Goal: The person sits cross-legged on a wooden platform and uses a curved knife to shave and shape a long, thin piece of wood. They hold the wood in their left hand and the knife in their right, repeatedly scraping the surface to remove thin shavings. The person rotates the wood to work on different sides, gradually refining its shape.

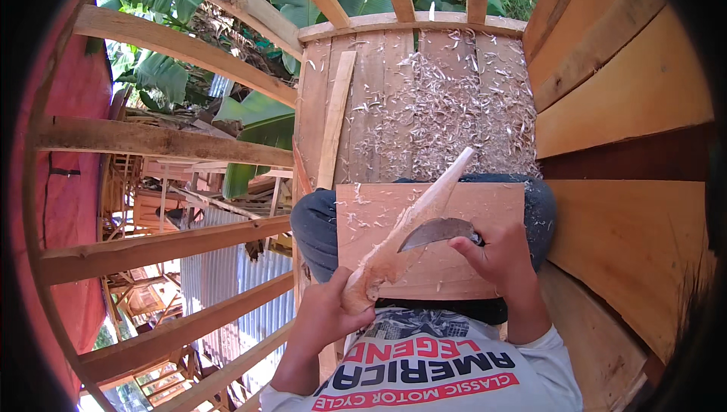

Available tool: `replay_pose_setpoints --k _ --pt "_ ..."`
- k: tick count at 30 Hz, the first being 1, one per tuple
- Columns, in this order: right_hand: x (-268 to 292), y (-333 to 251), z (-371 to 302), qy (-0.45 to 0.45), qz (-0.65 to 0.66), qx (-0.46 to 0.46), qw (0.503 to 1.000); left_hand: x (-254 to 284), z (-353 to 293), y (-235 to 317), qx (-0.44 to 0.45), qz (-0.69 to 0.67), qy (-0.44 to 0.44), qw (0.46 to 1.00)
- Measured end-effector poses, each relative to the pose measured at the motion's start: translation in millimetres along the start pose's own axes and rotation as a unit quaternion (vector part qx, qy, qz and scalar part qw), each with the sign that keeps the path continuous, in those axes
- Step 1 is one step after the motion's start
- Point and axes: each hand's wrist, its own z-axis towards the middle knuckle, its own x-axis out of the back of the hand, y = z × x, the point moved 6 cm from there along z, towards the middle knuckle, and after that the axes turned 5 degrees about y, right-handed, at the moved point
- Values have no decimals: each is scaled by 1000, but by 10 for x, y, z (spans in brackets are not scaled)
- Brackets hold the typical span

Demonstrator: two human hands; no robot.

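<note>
My left hand (331,310) is wrapped round the thick lower end of a pale carved piece of wood (420,215). The piece slants up to the right and narrows to a tip at its far end. In my right hand (496,257) is a knife (435,232) with a curved blade, its handle mostly hidden by my fingers. The blade points left, and its tip lies against or just over the right side of the carved wood. Under both lies a flat wooden board (485,283) across my lap, with a few shavings on it.
Curled wood shavings (454,101) cover much of the plank floor (318,109) ahead of me. A loose wooden strip (337,117) lies there on the left. Wooden railing bars (166,138) run along the left and far sides; a plank wall (628,238) rises on the right.
</note>
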Motion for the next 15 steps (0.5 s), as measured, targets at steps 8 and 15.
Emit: replay_pose_setpoints --k 8,15 --pt "-26 -125 -11 -11 -67 24 997 38 67 -65 -48 6 -2 999" --pt "-158 -74 60 20 -129 42 991 6 -76 -310 -2 -11 -36 999"
